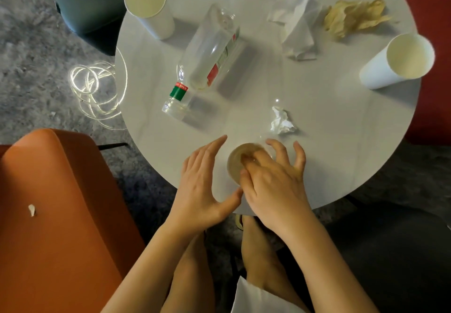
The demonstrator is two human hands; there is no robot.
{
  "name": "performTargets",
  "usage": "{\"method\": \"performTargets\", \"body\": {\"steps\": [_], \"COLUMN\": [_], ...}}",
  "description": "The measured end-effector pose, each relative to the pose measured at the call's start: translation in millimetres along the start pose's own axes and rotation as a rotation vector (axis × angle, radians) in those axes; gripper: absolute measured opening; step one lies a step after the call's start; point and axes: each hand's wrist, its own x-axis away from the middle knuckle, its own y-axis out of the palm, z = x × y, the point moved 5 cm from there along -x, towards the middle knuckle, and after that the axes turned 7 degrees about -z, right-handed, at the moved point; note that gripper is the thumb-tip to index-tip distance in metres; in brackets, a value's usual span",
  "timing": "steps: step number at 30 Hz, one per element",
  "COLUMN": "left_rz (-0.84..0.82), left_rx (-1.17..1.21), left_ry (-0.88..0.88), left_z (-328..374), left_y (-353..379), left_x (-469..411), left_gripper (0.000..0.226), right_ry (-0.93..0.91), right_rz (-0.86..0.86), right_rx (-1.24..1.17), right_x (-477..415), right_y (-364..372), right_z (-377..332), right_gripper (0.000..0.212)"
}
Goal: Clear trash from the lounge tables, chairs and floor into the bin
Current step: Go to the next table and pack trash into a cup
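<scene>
Right hand (273, 185) atop clear cup (234, 164)

My right hand (271, 181) pinching a clear cup (234, 162) at the table's (329, 117) six o'clock, left hand (202, 183) flat beside it, bottle (212, 51) lying at eleven

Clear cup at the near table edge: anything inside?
One finger of the right hand seems to dip into the cup, showing tinted through the wall. No trash is visible inside, but the hand covers part of the bottom.

round white table (329, 146), bottle (210, 51) on its side, paper cups (148, 7), crumpled tissue (281, 123), wrappers (292, 19), clear cup (235, 163)
</scene>
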Motion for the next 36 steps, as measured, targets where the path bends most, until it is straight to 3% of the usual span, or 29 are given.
{"method": "performTargets", "body": {"steps": [6, 12, 16, 23, 25, 28, 30, 32, 33, 36], "left_rz": [-0.017, 0.107, 0.142, 0.214, 0.207, 0.205, 0.198, 0.202, 0.207, 0.208], "left_rx": [0.073, 0.127, 0.067, -0.007, 0.023, 0.059, 0.05, -0.002, -0.03, -0.098], "left_ry": [0.006, -0.038, 0.032, 0.101, 0.051, -0.009, -0.048, -0.075, -0.078, -0.049], "left_z": [11.1, 23.5, 42.7, 58.3, 52.0, 41.2, 34.3, 29.0, 27.1, 22.4], "left_y": [14.4, 11.8, 7.1, 5.9, 5.9, 4.4, 2.4, -1.1, -3.4, -9.7], "left_x": [-8.5, -26.7, -35.7, -39.2, -39.1, -40.6, -42.9, -46.5, -49.0, -59.6], "left_gripper": [0.08, 0.071, 0.067, 0.037, 0.034, 0.035, 0.034, 0.031, 0.029, 0.026], "right_ry": [-0.131, -0.227, -0.198, -0.162, -0.198, -0.239, -0.197, -0.07, 0.009, 0.175], "right_rz": [0.074, 0.348, 0.277, 0.07, 0.119, 0.333, 0.512, 0.581, 0.543, 0.283], "right_rx": [-0.232, -0.345, -0.361, -0.197, -0.226, -0.307, -0.39, -0.432, -0.439, -0.418], "right_x": [7.3, 17.4, 15.3, 6.3, 8.6, 13.3, 14.1, 6.9, 0.5, -22.5], "right_y": [-23.2, -53.5, -56.3, -54.2, -57.6, -67.0, -71.6, -68.8, -62.4, -32.5], "right_z": [-1.1, 9.5, 11.1, 12.7, 12.3, 16.2, 26.0, 40.8, 48.4, 63.0], "right_gripper": [0.049, 0.028, 0.032, 0.053, 0.048, 0.036, 0.029, 0.021, 0.018, 0.039]}}
